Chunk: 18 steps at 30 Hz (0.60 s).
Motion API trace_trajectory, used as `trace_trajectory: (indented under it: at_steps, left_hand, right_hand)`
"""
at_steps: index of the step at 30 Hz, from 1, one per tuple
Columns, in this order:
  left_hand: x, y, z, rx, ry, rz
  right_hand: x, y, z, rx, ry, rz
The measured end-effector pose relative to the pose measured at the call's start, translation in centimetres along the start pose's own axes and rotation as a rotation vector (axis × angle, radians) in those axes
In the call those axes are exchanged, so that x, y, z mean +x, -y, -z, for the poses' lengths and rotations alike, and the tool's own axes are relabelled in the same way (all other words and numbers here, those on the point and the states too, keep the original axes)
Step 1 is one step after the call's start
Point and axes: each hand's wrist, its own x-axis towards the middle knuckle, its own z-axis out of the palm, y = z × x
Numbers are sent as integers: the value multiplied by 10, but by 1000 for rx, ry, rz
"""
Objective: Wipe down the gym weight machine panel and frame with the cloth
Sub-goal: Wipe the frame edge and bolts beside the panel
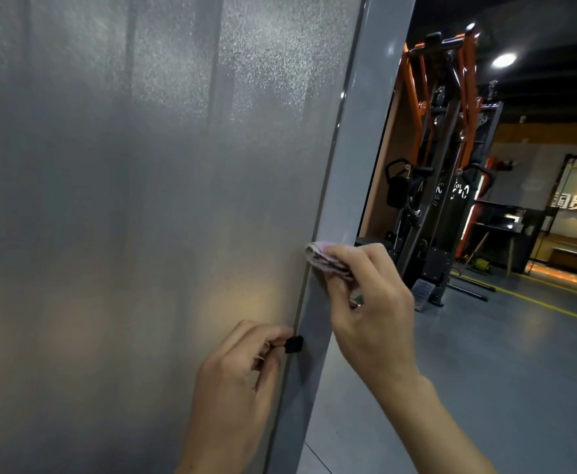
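Observation:
A frosted grey panel (pixel 136 200) of the weight machine fills the left and middle of the head view. Along its right edge runs a smooth grey frame post (pixel 352 159). My right hand (pixel 372 302) grips a folded pinkish cloth (pixel 321 258) and presses it against the frame post, near the seam with the panel. Lower down, my left hand (pixel 239 378) pinches a small black tab (pixel 294 344) that sticks out at the seam between panel and post.
Behind the post, to the right, stands an orange and black cable machine (pixel 444 159) on a grey floor (pixel 519 371) with yellow lines. A dark counter (pixel 506 230) and a lit sign (pixel 571 200) are farther back.

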Motion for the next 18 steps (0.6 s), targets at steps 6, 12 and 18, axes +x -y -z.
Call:
trace_trajectory:
  at_steps: [6,12,18]
  left_hand:
    - [2,-1,0,-1,-23,-7]
    - [2,0,-3,-14,-32,52]
    - [-1,-3,-4,-13,-10,96]
  right_hand:
    - [-69,1,-4,5,185,-55]
    - [-9,2,2,7,93,-35]
    - [-30,5,0,-15,159,-60]
